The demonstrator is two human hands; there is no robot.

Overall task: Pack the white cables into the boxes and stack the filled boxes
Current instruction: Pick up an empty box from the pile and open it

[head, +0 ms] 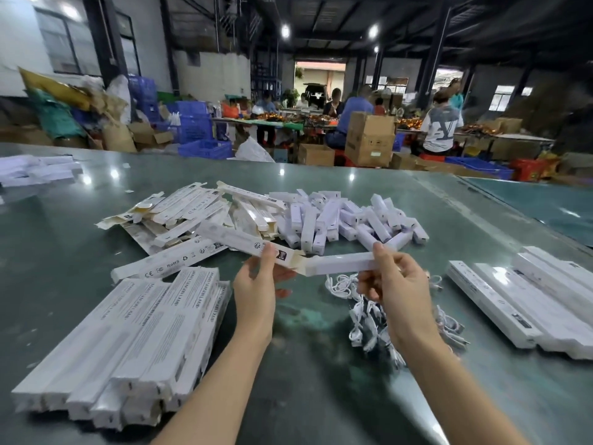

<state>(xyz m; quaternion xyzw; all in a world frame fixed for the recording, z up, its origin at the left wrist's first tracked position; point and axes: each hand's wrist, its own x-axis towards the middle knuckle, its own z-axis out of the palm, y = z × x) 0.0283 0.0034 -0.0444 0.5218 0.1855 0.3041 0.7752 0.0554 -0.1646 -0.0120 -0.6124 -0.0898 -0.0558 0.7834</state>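
Observation:
My left hand [256,284] pinches a long white carton [237,240] near its open end flap, held above the green table. My right hand [393,284] grips a white inner sleeve [337,264] whose left end meets the carton's open mouth. A tangle of white cables [369,319] lies on the table under my right hand. Stacked long white boxes [134,342] lie at the front left. Another row of long white boxes [529,303] lies at the right.
A heap of flat, empty cartons [192,213] and a heap of short white sleeves [346,216] lie further back on the green table [305,364]. More white boxes [35,170] sit far left. Seated people, cardboard boxes and blue crates fill the hall behind.

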